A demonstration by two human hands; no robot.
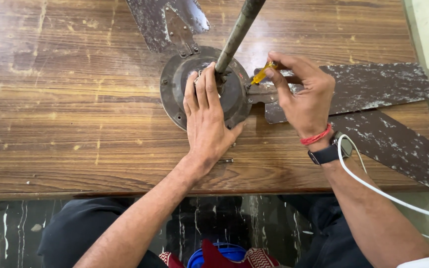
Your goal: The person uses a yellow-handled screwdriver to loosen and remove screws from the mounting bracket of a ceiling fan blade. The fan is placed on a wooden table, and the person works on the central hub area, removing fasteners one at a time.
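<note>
Looking down, I see the worn wooden bench [50,99] filling most of the frame, scratched and striped with grain. Across its upper right lie the rusty fan blades [373,87], long and flat, their long axes running out toward the right edge; another blade [167,20] points to the upper left. At centre sits the round fan motor housing [202,87], with its downrod [237,32] rising toward the top of the frame.

My left hand [207,116] lies flat on the housing, fingers pressed together and pointing up toward the rod's base, resting on the metal rather than closed round it. My right hand [304,94] is just right of the housing, above the blade bracket [259,93]; thumb and forefinger pinch a small yellow-handled screwdriver [263,74]. Its long axis slants down and to the left, the tip aimed at the joint where bracket meets housing, just beside my left fingertips. My right hand is the nearer one to that joint. A loose screw [226,161] lies on the bench below my left wrist.
</note>
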